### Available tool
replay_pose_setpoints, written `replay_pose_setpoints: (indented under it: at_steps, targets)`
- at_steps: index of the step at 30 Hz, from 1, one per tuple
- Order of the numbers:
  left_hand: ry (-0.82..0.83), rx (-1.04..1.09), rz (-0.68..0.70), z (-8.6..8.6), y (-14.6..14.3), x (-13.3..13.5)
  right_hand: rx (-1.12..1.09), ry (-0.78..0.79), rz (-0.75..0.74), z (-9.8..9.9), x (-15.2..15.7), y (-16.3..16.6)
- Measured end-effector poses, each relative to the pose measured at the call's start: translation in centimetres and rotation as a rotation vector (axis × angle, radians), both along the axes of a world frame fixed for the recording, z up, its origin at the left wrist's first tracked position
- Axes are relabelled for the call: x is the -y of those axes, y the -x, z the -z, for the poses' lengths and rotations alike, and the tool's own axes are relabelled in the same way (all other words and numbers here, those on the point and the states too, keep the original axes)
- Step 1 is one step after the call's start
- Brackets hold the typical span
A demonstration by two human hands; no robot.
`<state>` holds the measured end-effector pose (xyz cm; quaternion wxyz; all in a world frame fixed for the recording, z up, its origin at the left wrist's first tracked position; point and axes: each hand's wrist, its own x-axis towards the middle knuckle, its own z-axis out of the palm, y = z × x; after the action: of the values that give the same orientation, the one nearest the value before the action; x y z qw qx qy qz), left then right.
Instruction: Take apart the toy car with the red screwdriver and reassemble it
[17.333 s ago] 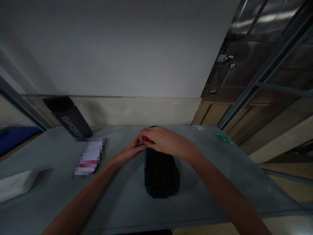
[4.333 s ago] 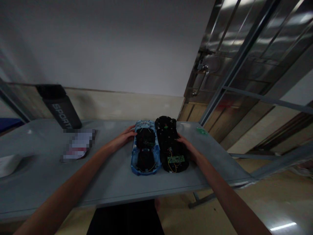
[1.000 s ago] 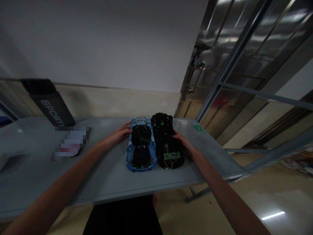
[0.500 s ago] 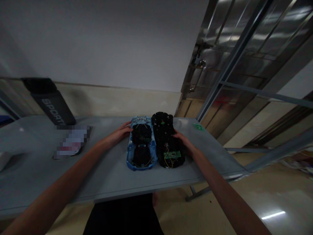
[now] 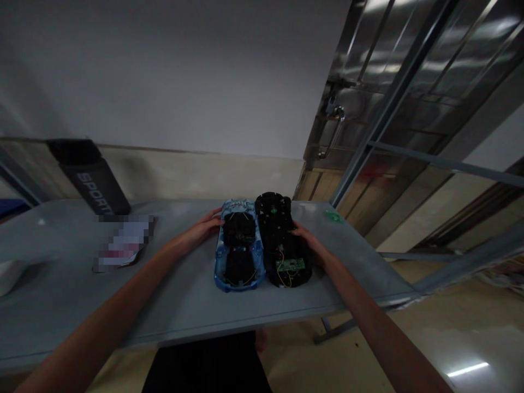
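A blue toy car body shell (image 5: pixel 220 275) lies upside down on the table, its dark inside facing up. Close against its right side is the black toy car chassis (image 5: pixel 270 229), which carries a green circuit board (image 5: pixel 291 265) and thin yellow wires. My left hand (image 5: pixel 203 228) grips the shell's left edge, with some fingertips hidden behind it. Along the chassis's right edge, my right hand (image 5: pixel 309 243) has its fingers curled onto the rim; the thumb side is hard to make out.
A dark bottle marked SPORT (image 5: pixel 96 183) stands at the back left of the grey table (image 5: pixel 176 305). Near it lies a flat packet (image 5: pixel 125 243), partly blurred out. A white object (image 5: pixel 9 275) is at the left edge, a small green piece (image 5: pixel 334 216) at the right. Metal frame bars (image 5: pixel 360 153) rise beyond.
The view has shifted slightly, so everything sits a little lower in the picture. Both hands stay at the outer edges of the shell and chassis.
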<state>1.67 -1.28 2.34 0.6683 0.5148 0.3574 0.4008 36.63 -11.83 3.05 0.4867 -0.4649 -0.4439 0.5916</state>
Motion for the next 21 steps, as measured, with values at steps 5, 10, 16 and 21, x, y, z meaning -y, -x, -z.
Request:
replay_pose_setpoints:
  at_steps: [5,10,16,21]
  targets:
    - [-0.022,0.032,0.032,0.33,0.19,-0.22,-0.004,0.002,-0.020,-0.07,0.01,0.15]
    - [-0.006,0.002,0.006,0.14,0.04,-0.19,-0.028,-0.010,-0.026,0.19,-0.12,0.19]
    - [-0.016,-0.031,0.008,0.00,-0.03,-0.04,-0.049,-0.006,-0.014,0.31,-0.18,0.25]
    - [-0.025,-0.041,-0.002,0.02,-0.12,-0.07,-0.039,-0.017,-0.002,-0.09,0.07,0.59]
